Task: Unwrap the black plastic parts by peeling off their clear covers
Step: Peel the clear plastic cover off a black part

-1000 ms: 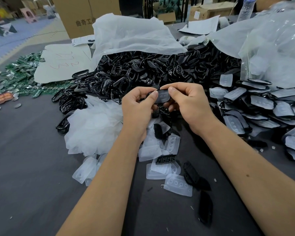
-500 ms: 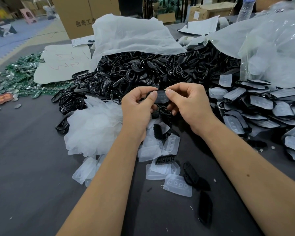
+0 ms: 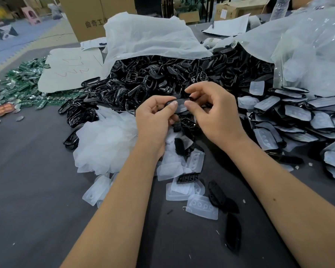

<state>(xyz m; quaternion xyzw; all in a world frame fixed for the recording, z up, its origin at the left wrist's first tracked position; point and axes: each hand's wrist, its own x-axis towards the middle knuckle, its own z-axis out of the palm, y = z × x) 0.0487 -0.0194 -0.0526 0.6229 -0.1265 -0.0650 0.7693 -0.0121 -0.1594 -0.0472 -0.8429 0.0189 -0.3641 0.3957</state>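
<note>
Black plastic parts (image 3: 162, 78) spill from white bag (image 3: 147, 39).

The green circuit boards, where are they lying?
In the head view, the green circuit boards lie far left on the grey table, beside the white sheet.

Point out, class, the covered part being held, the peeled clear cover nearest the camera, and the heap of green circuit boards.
covered black part (image 3: 179, 107), head view, its clear cover between the thumbs.
peeled clear cover (image 3: 202, 208), head view, its dimpled middle.
green circuit boards (image 3: 21, 88), head view, the middle of the heap.
</note>
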